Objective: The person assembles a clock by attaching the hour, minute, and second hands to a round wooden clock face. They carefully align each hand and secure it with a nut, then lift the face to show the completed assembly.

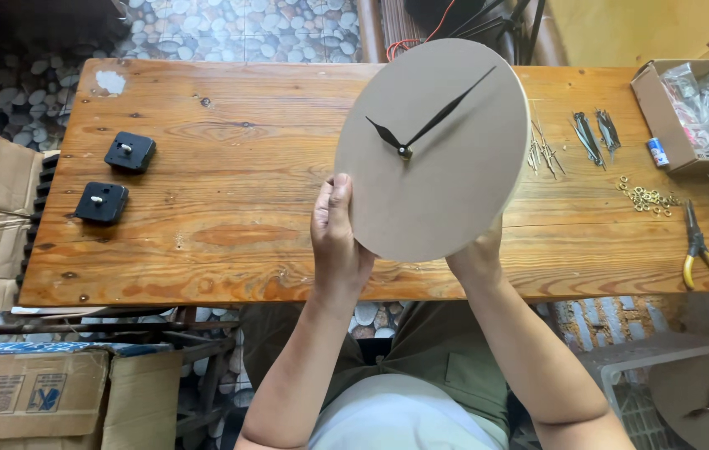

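A round grey-brown board clock face [446, 179] with two black hands [429, 129] is held up above the wooden plank desk [229, 217], tilted so it looks oval, its long axis running from lower left to upper right. The longer black hand points to the upper right, the shorter to the upper left. The left hand [338, 237] is clamped on its lower-left rim, thumb on the front; the right hand [478, 254] grips the lower rim from behind. A small open cardboard box [659, 112] of clear plastic bags sits at the desk's right end; brown cartons [34, 392] with blue-and-white labels stand at the lower left.
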